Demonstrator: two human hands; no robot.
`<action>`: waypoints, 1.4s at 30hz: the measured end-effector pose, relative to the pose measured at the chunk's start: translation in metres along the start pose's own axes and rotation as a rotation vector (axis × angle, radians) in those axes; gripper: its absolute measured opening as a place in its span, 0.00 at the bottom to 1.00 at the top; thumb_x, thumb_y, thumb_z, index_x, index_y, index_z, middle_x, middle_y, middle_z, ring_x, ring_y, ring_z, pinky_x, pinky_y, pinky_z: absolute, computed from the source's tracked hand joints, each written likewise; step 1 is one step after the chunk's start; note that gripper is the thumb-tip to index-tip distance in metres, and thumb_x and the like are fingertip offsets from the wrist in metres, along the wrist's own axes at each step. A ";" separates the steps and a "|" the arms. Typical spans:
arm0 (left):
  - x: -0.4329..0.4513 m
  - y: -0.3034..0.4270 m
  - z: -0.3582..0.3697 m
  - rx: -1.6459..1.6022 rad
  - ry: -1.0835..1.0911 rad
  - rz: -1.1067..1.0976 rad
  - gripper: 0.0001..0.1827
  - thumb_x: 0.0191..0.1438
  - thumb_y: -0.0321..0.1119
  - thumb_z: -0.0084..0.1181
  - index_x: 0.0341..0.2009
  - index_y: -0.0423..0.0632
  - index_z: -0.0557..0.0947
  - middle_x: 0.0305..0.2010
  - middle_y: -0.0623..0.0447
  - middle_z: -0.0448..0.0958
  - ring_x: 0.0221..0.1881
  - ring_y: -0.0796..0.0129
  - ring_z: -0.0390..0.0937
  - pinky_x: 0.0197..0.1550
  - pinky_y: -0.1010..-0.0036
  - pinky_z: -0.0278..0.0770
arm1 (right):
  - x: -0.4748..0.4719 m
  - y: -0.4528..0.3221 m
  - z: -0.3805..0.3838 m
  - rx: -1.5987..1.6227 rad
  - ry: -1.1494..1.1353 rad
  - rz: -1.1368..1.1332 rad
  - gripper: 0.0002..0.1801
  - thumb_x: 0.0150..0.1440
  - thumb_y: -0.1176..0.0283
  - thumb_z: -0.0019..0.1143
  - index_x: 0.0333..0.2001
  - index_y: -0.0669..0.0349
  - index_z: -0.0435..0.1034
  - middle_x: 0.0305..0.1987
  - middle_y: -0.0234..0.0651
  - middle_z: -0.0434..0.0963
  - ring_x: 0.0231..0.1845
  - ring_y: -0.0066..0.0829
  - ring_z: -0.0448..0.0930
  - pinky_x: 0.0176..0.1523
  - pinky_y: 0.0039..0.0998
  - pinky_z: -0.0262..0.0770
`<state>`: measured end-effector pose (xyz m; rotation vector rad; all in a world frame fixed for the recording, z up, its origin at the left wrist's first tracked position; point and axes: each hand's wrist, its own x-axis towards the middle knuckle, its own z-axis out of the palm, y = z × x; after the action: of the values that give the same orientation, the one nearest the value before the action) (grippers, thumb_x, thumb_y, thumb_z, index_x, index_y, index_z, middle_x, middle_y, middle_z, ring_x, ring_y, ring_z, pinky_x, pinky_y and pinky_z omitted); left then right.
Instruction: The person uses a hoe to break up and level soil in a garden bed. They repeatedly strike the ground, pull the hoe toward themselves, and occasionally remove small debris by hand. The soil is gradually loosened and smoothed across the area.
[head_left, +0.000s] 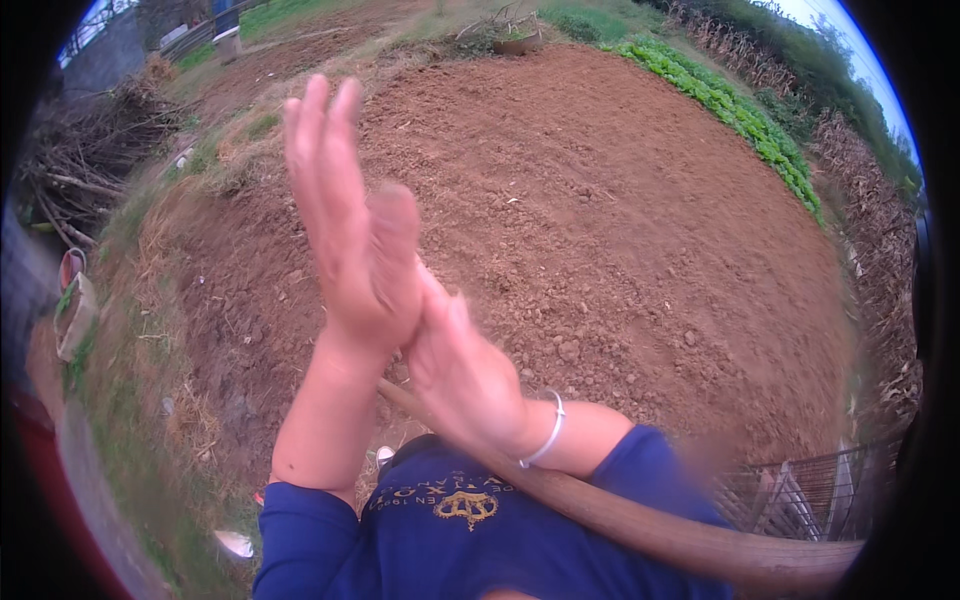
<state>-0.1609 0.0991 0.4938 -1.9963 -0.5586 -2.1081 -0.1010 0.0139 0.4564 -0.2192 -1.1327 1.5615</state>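
My left hand is raised, its fingers stretched upward and slightly apart, with nothing in it. Against the heel of that hand lies my right hand, which wears a pale bangle at the wrist. The right fingers are partly hidden behind the left palm, and both hands are blurred. A long wooden handle slants across the front of my body, just below the right hand and over the right sleeve; neither hand grips it. Its far end is hidden behind the hands. A dark blue shirt with a gold print covers my torso.
Tilled brown soil spreads ahead, bordered by a leafy green crop row and dry stalks on the right. Cut branches are heaped at left above a pale sack-like container. Wire mesh fencing stands at lower right.
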 end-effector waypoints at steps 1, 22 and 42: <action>-0.014 0.008 0.001 -0.043 -0.018 -0.070 0.30 0.52 0.54 0.28 0.52 0.45 0.61 0.56 0.42 0.54 0.60 0.52 0.45 0.59 0.61 0.36 | 0.000 0.001 -0.011 0.136 0.025 0.121 0.34 0.55 0.50 0.21 0.58 0.62 0.34 0.62 0.39 0.39 0.63 0.29 0.42 0.62 0.30 0.36; -0.110 0.063 0.005 0.003 -0.783 -0.197 0.25 0.47 0.51 0.39 0.47 0.51 0.69 0.56 0.39 0.53 0.58 0.50 0.48 0.58 0.58 0.35 | -0.022 0.073 -0.110 0.305 -0.079 0.294 0.39 0.51 0.44 0.25 0.58 0.58 0.38 0.63 0.35 0.38 0.64 0.32 0.39 0.62 0.34 0.34; -0.282 0.037 -0.022 -0.299 -1.156 -1.014 0.19 0.52 0.38 0.31 0.21 0.41 0.74 0.24 0.46 0.71 0.34 0.55 0.66 0.40 0.65 0.58 | -0.080 -0.165 -0.079 0.416 -0.761 -0.974 0.16 0.52 0.70 0.37 0.41 0.70 0.61 0.33 0.49 0.70 0.31 0.43 0.74 0.29 0.44 0.72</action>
<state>-0.1450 0.0229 0.2196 -3.5144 -1.7873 -1.0037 0.0883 -0.0274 0.5052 1.1336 -1.1526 0.9236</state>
